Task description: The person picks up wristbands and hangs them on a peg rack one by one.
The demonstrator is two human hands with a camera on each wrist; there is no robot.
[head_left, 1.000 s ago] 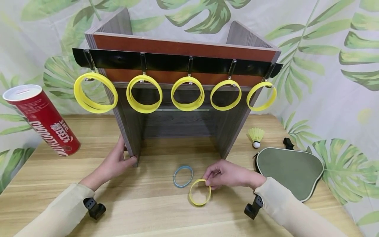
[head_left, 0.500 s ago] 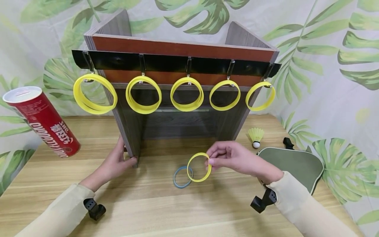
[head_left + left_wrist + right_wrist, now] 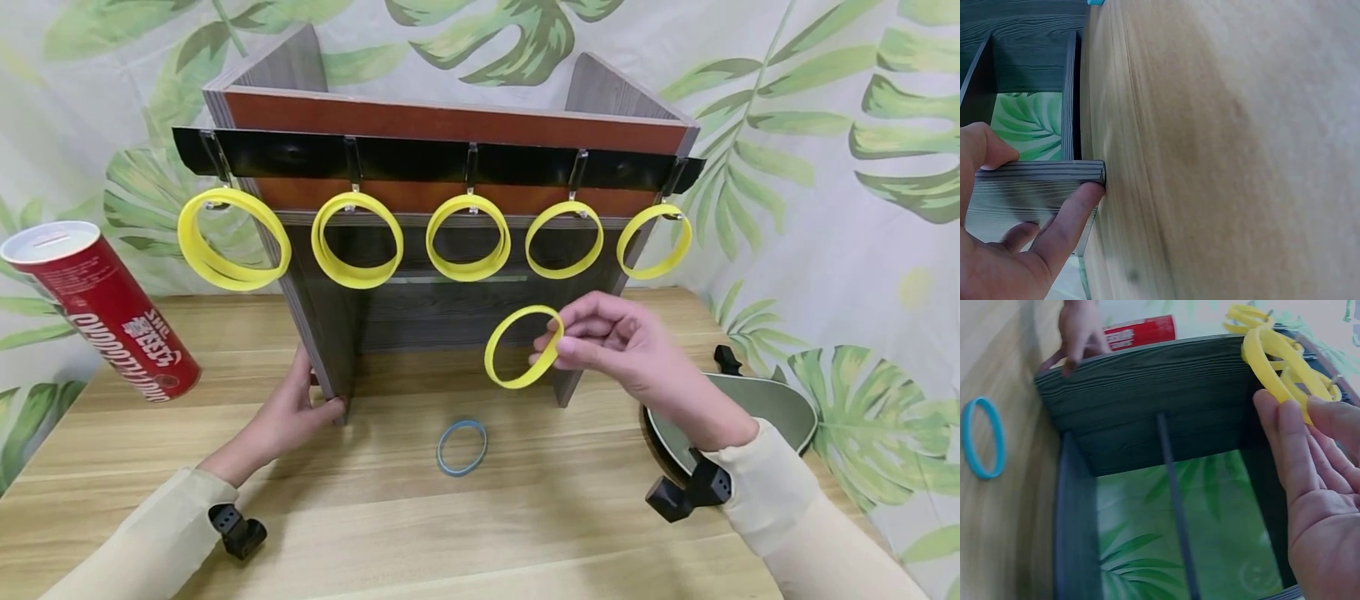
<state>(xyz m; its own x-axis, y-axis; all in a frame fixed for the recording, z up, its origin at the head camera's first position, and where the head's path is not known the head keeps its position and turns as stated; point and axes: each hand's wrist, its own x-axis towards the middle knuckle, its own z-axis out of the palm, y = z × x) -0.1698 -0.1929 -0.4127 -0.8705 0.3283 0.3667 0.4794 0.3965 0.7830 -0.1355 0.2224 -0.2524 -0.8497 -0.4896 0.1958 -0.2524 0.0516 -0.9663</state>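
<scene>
My right hand (image 3: 645, 358) pinches a thin yellow ring (image 3: 490, 352) between thumb and fingers, raised in front of the grey wooden shelf unit (image 3: 450, 117). Its side panel (image 3: 1035, 187) is gripped low down by my left hand (image 3: 292, 417), thumb on one face and fingers on the other. Along the shelf's black strip (image 3: 412, 158), several clear hooks carry yellow rings, among them a middle ring (image 3: 432, 250) and a far right one (image 3: 622, 250). Some hooks seem to bear more than one. A blue ring (image 3: 440, 454) lies flat on the table below my right hand.
A red cylindrical can (image 3: 120, 317) stands at the left of the wooden table (image 3: 360, 533). On the right, a green paddle-shaped case (image 3: 780, 408) is partly hidden by my right arm. A leaf-patterned cloth (image 3: 810, 183) hangs behind everything.
My right hand has lifted the yellow ring off the table, up and away past the blue ring toward the shelf's opening. The left hand keeps its grip on the panel.
</scene>
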